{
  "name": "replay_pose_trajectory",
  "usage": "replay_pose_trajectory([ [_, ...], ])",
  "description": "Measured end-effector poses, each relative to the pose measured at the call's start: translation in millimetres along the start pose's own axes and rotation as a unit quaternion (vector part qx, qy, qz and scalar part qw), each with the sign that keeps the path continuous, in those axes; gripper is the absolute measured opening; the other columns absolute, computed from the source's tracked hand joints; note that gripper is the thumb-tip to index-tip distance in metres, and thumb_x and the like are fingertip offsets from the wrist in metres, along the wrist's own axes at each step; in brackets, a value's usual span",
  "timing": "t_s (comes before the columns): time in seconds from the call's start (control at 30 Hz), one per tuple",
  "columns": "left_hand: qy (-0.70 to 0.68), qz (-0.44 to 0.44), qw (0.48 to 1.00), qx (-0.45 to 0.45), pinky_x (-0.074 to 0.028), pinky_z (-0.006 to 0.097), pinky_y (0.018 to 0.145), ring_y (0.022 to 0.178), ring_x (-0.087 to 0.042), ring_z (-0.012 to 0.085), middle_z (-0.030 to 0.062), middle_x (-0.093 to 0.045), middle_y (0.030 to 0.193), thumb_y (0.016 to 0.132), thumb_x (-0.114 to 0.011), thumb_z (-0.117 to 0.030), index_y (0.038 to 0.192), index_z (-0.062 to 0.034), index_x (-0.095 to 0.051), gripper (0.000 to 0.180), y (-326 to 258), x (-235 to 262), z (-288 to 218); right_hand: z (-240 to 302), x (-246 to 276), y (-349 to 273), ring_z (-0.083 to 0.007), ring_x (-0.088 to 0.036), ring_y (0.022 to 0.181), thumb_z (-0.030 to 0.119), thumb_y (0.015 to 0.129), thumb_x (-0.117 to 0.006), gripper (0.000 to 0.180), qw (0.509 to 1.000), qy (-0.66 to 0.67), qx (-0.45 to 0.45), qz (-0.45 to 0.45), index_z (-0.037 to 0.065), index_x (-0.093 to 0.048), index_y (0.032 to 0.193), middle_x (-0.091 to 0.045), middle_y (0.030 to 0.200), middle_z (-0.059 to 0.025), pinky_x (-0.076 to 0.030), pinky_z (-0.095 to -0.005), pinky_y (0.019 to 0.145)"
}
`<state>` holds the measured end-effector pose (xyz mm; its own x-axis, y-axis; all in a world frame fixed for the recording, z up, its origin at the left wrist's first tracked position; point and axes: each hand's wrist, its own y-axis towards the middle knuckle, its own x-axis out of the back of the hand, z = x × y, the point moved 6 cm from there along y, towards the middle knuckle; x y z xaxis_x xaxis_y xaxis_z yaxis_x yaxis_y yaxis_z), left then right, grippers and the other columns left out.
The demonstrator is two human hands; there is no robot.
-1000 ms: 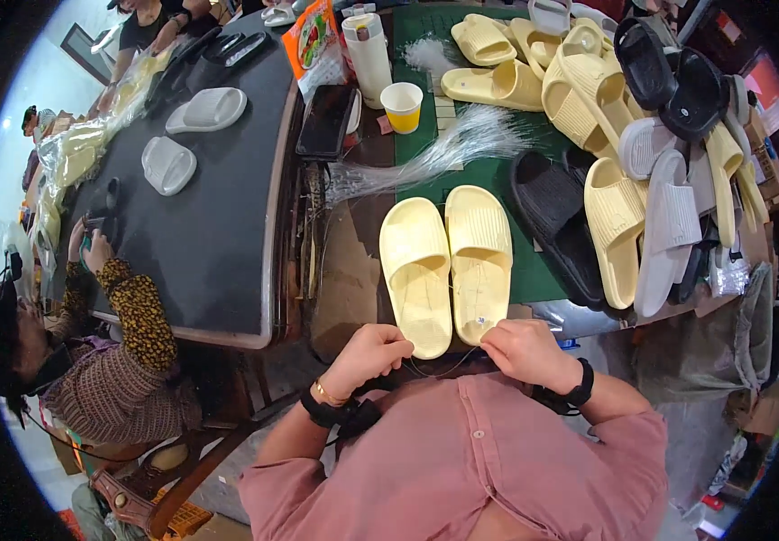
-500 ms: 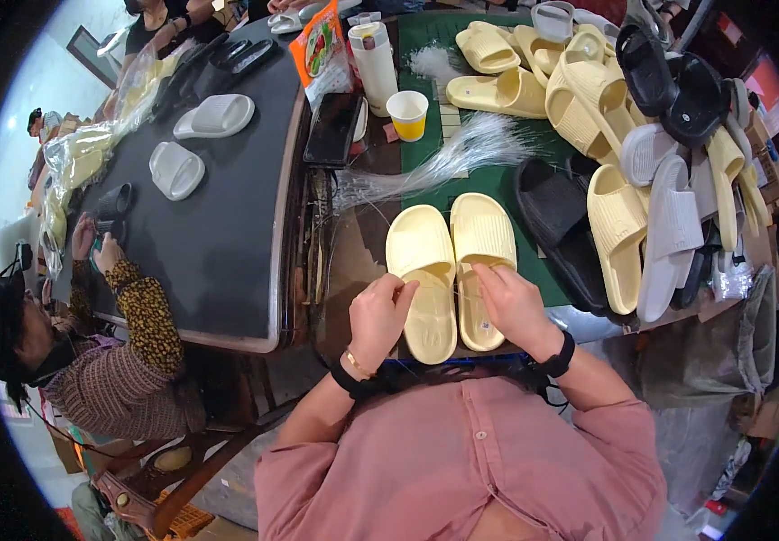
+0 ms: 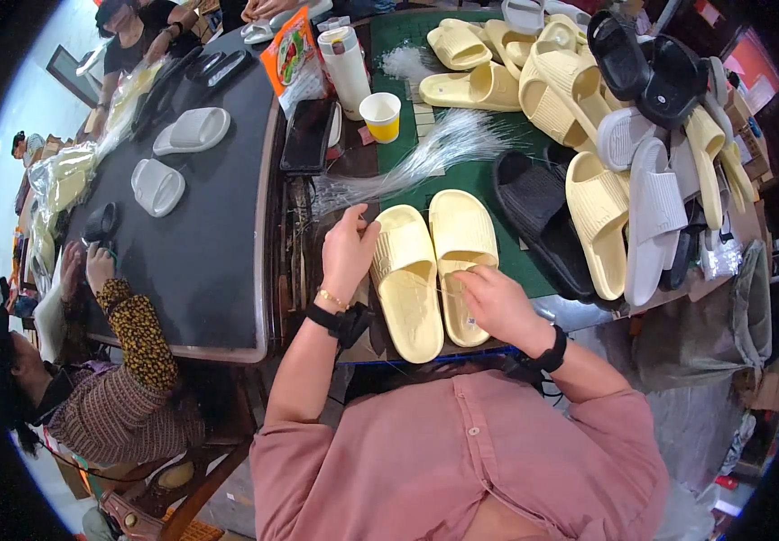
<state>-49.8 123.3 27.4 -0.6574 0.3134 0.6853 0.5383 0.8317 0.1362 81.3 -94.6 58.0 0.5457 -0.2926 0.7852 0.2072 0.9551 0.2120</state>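
A pair of pale yellow slide slippers lies side by side in front of me, toes away: the left slipper (image 3: 412,311) and the right slipper (image 3: 464,216). My right hand (image 3: 500,308) is over the right slipper's footbed, just below its strap. Its thumb and forefinger are pinched together on a thin clear plastic strand (image 3: 439,289), which runs faintly toward the left slipper. Beside the left slipper's outer edge is my left hand (image 3: 346,257), raised, with thumb and forefinger apart and nothing visible between them. Its other fingers are partly hidden.
Beyond the slippers, a bundle of clear strands (image 3: 443,149) lies on the green mat (image 3: 389,185). Slippers in yellow, black and white (image 3: 651,225) are heaped at right. A paper cup (image 3: 380,117), tumbler (image 3: 346,77) and phone (image 3: 309,135) stand far left. A co-worker (image 3: 119,361) sits at the dark table (image 3: 200,288).
My left hand has moved up and left, away from the left slipper's footbed. My right hand stays by the right slipper's strap. The whole view has shifted slightly.
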Motion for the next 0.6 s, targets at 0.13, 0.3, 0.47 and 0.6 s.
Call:
replay_pose_trajectory([
  [0.13, 0.010, 0.012, 0.999, -0.049, -0.053, 0.037, 0.077, 0.086, -0.068, 0.0303, 0.0185, -0.070, 0.096, 0.085, -0.066, -0.012, 0.102, 0.0011, -0.070, 0.022, 2, -10, -8, 0, -14, 2, -0.0373, -0.060, 0.096, 0.002, 0.083, -0.052, 0.034, 1.000, -0.023, -0.013, 0.013, -0.003, -0.056, 0.116, -0.058, 0.110, -0.0204, -0.051, -0.0431, 0.082],
  [0.3, 0.055, -0.003, 0.993, -0.105, -0.051, 0.041, 0.081, 0.091, -0.064, 0.0334, 0.0160, -0.069, 0.097, 0.083, -0.064, -0.008, 0.099, -0.0003, -0.070, 0.019, -11, -7, -25, 3, -19, 7, -0.0373, -0.056, 0.101, 0.002, 0.082, -0.051, 0.040, 0.997, -0.071, 0.002, -0.029, -0.010, -0.052, 0.121, -0.056, 0.114, -0.0240, -0.048, -0.0423, 0.090],
  [0.47, 0.070, 0.041, 0.987, -0.142, -0.049, 0.042, 0.087, 0.097, -0.062, 0.0329, 0.0149, -0.069, 0.098, 0.082, -0.064, -0.010, 0.096, -0.0017, -0.070, 0.017, -4, -13, -45, 1, -26, 12, -0.0359, -0.055, 0.102, 0.003, 0.080, -0.051, 0.044, 0.994, -0.110, 0.003, -0.007, -0.012, -0.052, 0.121, -0.055, 0.117, -0.0242, -0.047, -0.0399, 0.091],
  [0.6, 0.071, 0.067, 0.978, -0.183, -0.051, 0.043, 0.081, 0.089, -0.064, 0.0347, 0.0158, -0.069, 0.092, 0.083, -0.063, -0.015, 0.091, -0.0026, -0.071, 0.017, 20, -31, -69, 2, -27, 14, -0.0353, -0.055, 0.101, 0.004, 0.078, -0.052, 0.045, 0.993, -0.118, 0.005, -0.022, -0.010, -0.054, 0.121, -0.057, 0.114, -0.0227, -0.048, -0.0400, 0.090],
])
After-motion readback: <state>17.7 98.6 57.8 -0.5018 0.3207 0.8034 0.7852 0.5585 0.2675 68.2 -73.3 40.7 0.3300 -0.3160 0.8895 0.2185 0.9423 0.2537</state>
